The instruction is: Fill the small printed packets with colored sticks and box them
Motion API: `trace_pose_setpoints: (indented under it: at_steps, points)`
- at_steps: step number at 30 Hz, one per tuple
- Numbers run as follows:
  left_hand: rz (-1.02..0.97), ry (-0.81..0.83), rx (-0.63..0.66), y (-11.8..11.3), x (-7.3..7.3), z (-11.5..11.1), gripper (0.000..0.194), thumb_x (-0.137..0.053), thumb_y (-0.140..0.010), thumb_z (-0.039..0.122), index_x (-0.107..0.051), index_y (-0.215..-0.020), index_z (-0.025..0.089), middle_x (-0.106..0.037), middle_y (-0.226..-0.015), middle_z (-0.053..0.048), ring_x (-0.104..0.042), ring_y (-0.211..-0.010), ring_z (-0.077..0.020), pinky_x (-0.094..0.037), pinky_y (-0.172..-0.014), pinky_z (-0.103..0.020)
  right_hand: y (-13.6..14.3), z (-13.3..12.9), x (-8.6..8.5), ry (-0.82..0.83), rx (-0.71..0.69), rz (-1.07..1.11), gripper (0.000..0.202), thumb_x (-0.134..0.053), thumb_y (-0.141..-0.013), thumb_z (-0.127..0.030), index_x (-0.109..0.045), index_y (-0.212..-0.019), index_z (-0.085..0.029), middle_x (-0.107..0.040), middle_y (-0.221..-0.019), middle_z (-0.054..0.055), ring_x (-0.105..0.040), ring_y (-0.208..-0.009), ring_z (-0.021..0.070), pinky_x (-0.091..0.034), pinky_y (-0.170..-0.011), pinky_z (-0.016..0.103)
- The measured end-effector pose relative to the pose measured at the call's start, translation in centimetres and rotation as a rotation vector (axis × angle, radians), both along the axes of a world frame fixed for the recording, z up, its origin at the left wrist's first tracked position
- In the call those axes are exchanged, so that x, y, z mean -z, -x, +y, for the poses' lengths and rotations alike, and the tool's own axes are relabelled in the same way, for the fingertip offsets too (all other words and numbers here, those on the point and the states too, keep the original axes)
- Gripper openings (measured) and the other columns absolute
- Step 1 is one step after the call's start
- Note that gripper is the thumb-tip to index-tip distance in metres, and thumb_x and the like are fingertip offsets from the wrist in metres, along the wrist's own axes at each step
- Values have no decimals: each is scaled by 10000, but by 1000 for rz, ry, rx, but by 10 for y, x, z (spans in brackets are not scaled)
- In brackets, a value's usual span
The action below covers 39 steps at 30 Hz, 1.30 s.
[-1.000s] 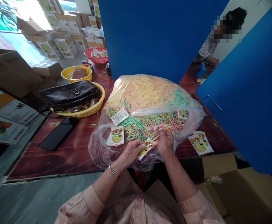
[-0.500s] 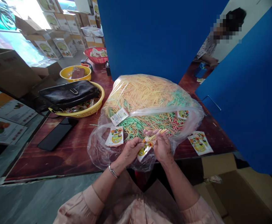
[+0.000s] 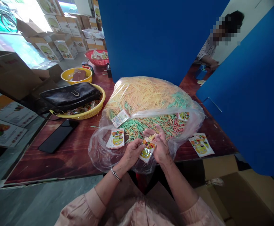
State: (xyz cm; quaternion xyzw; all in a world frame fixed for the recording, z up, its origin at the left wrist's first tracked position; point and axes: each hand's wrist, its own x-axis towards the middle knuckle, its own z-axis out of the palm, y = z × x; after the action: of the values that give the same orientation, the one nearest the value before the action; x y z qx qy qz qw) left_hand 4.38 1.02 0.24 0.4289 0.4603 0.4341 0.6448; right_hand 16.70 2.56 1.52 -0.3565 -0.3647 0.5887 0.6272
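My left hand (image 3: 132, 153) is closed, pinching the left edge of a small printed packet (image 3: 147, 151). Several thin yellow sticks (image 3: 151, 137) poke out of the packet's top. Against the packet's right side rests my right hand (image 3: 161, 150), its fingers stretched out behind the sticks and its thumb lifted away. Just beyond both hands lies a large clear plastic bag (image 3: 97, 153), full of thin yellow, green and red sticks (image 3: 144, 94). On the bag's left part lie flat packets (image 3: 117, 138) and another packet (image 3: 120, 118). One more packet (image 3: 183, 116) sits at the right of the bag's mouth.
Left on the table (image 3: 28, 166) are a black phone (image 3: 58, 135) and a yellow basket (image 3: 97, 108) with a black handbag (image 3: 71, 95). More packets (image 3: 201, 145) lie at the right edge. Blue panels (image 3: 151, 37) stand behind and right. A person (image 3: 208, 51) sits beyond.
The sticks have gone down into the packet, with only their ends showing now. The packet is turned more upright. My right thumb has lifted off the sticks and its fingers have spread.
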Motion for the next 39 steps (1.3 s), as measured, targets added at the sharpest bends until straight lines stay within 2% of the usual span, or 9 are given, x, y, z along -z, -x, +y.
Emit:
trace_pose_setpoints:
  at_steps: [6,13,17,21,25,28,30,34,39]
  points:
    - [-65,24,-10,1,1,-1,239,-624,-734,372,-514,-765,161,-534,-651,35,-496,-582,-83,-414,-575,-215,-5,-8,3,-161,-99,-527,305,-452,-880,-393,-627,-1101,-276,-624,-1162,28,-527,-1136,197,-342,-1040,362]
    - [1,-9,-96,10,-1,-7,226,-609,-758,369,-535,-763,155,-551,-693,29,-497,-613,-74,-419,-589,-201,2,-18,1,-274,-167,-630,376,-481,-874,-328,-514,-1248,-323,-574,-1236,11,-489,-1177,195,-336,-1050,384]
    - [-31,21,-132,14,-3,-7,246,-587,-777,405,-501,-775,175,-571,-670,34,-520,-585,-86,-421,-551,-207,-17,-9,2,-178,25,-610,343,-484,-871,-322,-527,-1212,-309,-614,-1144,24,-575,-1033,188,-438,-936,361]
    - [-22,25,-177,20,0,-5,271,-574,-779,440,-484,-797,185,-576,-664,33,-541,-575,-93,-427,-547,-211,-56,11,9,-106,161,-880,178,-518,-836,-304,-666,-928,-265,-664,-880,19,-606,-849,182,-465,-832,329]
    - [39,-4,-214,21,3,-6,270,-571,-778,433,-480,-806,181,-566,-680,26,-539,-593,-94,-425,-548,-207,-65,6,13,-72,-2,-860,189,-525,-823,-330,-662,-891,-218,-667,-850,26,-615,-832,182,-480,-802,318]
    - [26,-23,-177,12,1,-10,234,-564,-787,396,-466,-789,183,-535,-670,40,-510,-582,-85,-413,-541,-201,-46,-15,12,18,-195,-693,298,-564,-801,-366,-599,-1045,-199,-669,-908,33,-626,-828,180,-510,-758,310]
    - [25,-45,-135,2,-3,-13,210,-566,-785,370,-481,-778,178,-525,-675,42,-487,-582,-79,-410,-547,-200,-30,-29,11,28,-221,-644,347,-592,-782,-365,-574,-1088,-201,-661,-949,35,-622,-851,185,-516,-765,315]
    - [123,-149,-92,-8,-14,-17,162,-572,-779,318,-538,-753,161,-528,-687,29,-483,-632,-82,-410,-598,-198,-28,-40,11,66,-22,-572,293,-534,-817,-367,-589,-1053,-203,-661,-911,33,-623,-830,184,-520,-773,322]
    - [152,-135,-109,18,-21,-17,180,-565,-774,340,-531,-810,167,-578,-647,23,-524,-606,-95,-425,-601,-218,-124,-32,7,147,378,-701,319,-520,-779,-385,-604,-1027,-201,-667,-933,37,-620,-808,198,-523,-724,330]
